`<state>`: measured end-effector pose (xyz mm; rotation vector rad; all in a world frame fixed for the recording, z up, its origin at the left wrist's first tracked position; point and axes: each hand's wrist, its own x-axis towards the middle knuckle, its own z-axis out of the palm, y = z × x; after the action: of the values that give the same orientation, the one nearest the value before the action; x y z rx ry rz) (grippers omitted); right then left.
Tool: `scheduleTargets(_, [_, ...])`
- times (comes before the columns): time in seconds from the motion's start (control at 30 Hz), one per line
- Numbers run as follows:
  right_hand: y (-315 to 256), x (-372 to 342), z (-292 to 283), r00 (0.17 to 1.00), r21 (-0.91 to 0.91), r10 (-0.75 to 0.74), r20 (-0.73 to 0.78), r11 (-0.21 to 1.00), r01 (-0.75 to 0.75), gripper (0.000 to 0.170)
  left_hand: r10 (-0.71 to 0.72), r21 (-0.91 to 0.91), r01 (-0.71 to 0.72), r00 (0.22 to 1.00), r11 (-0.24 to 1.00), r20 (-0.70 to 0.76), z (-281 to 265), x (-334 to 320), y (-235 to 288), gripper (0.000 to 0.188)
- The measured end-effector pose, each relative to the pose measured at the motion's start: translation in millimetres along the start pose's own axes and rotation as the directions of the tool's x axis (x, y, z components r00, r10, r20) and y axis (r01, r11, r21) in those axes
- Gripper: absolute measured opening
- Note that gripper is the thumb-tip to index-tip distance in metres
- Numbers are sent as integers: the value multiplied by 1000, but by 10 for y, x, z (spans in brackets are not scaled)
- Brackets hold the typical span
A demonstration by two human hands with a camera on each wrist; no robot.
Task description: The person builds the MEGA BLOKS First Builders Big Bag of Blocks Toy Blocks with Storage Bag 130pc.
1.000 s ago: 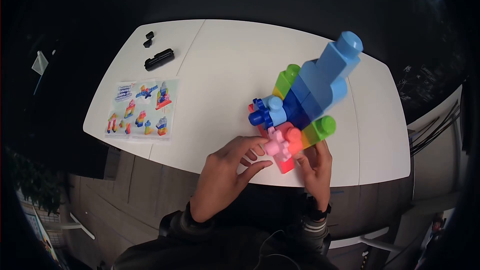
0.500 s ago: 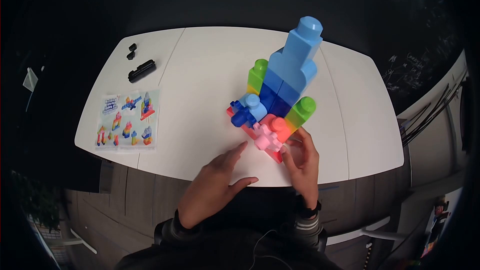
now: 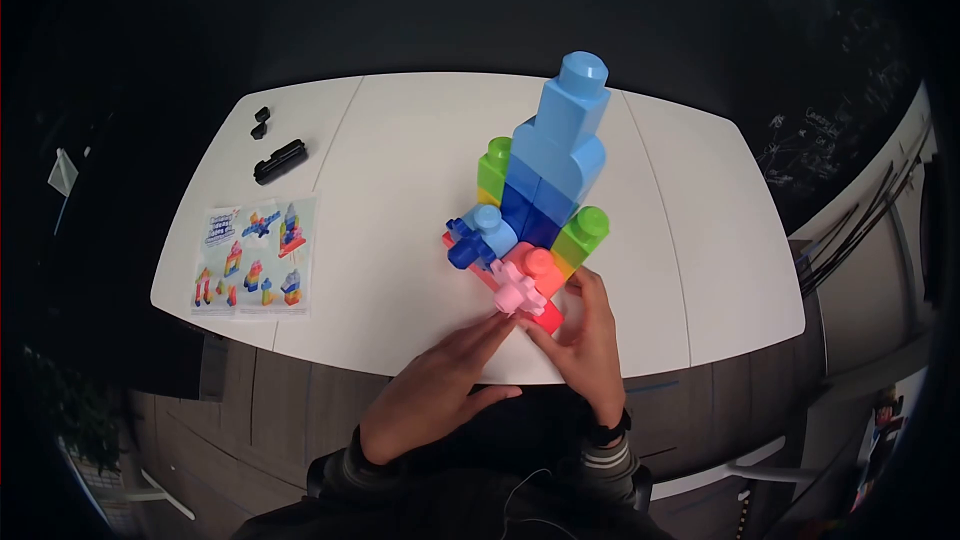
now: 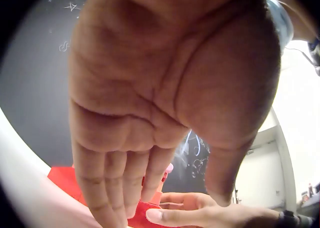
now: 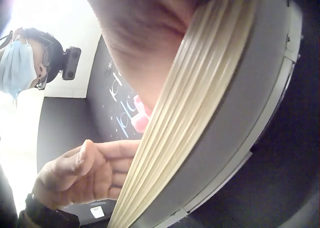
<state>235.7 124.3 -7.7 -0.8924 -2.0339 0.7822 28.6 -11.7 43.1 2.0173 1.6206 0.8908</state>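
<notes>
A block build stands near the table's front edge in the head view: a light blue tower [image 3: 574, 105], green blocks [image 3: 583, 230] at both sides, a dark blue gear [image 3: 468, 245] and a pink gear [image 3: 517, 290] over a red base [image 3: 548, 317]. My left hand [image 3: 428, 395] has its fingers straight, their tips by the base's near side; the left wrist view shows its palm flat beside the red base [image 4: 65, 180]. My right hand [image 3: 590, 350] grips the base's near right end, thumb in front, other fingers partly hidden behind the blocks. The table edge hides its fingers in the right wrist view.
At the left of the white table [image 3: 400, 140] lies a picture sheet [image 3: 252, 258]. Behind it are a black case [image 3: 280, 161] and two small black pieces [image 3: 261, 122]. A person in a mask [image 5: 20, 62] shows in the right wrist view.
My left hand has drawn away from the pink gear, then moved in beside the base with straight fingers. The build has turned and now stands more upright. My right thumb has shifted onto the base.
</notes>
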Motion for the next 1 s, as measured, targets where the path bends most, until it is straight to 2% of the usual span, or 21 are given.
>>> scheduleTargets(0.13, [23,-24,-1,1000,-2,18,23,1000,-18,94,-84,25,83,996,996,6,-154,-6,-12,75])
scheduleTargets(0.2, [6,-15,-8,998,143,59,16,988,-60,90,-213,-11,212,977,977,-27,-240,-25,-37,60])
scheduleTargets(0.23, [-32,-9,-30,998,143,60,17,988,-62,90,-213,-12,213,977,977,-27,-249,-27,-71,60])
scheduleTargets(0.3, [-120,-13,-88,983,289,151,104,941,-175,89,-270,-80,258,929,963,-253,-252,-35,-143,52])
scheduleTargets(0.33, [-61,-33,-69,982,290,154,105,940,-178,89,-274,-56,270,909,961,-314,-265,-36,-151,64])
scheduleTargets(0.37, [32,-54,-37,982,298,135,134,939,-170,89,-276,-57,272,909,961,-312,-264,-35,-167,64])
scheduleTargets(0.43, [113,-91,-43,979,305,117,164,938,-163,89,-254,-36,271,837,962,-484,-238,-32,-219,73])
scheduleTargets(0.5, [117,-103,-68,985,159,56,163,984,-82,87,-276,-1,310,846,951,-457,-262,-67,-287,77])
scheduleTargets(0.53, [99,-87,-76,985,159,57,165,984,-84,87,-286,-49,290,880,956,-380,-292,-68,-313,70])
scheduleTargets(0.57, [71,-58,-83,990,112,4,142,993,-21,85,-289,-98,272,909,957,-300,-305,-67,-329,64])
scheduleTargets(0.6, [57,-43,-89,991,64,-49,121,997,42,83,-290,-99,273,909,957,-299,-299,-64,-335,64])
scheduleTargets(0.67, [60,-49,-86,992,65,-25,126,998,17,84,-303,-66,296,913,953,-273,-282,-61,-349,54])
scheduleTargets(0.77, [-2,-40,-74,993,42,0,121,999,-5,86,-299,-35,302,908,953,-295,-290,-25,-305,50])
scheduleTargets(0.83, [-14,-31,-72,994,16,5,109,1000,-7,88,-285,13,301,913,953,-292,-282,-12,-324,51])
scheduleTargets(0.9, [9,-22,-63,990,65,81,119,994,-89,89,-269,61,299,918,952,-290,-280,-1,-328,52])
scheduleTargets(1.0, [-18,-39,-80,990,88,75,119,992,-86,87,-278,104,321,912,941,-301,-271,7,-300,50])
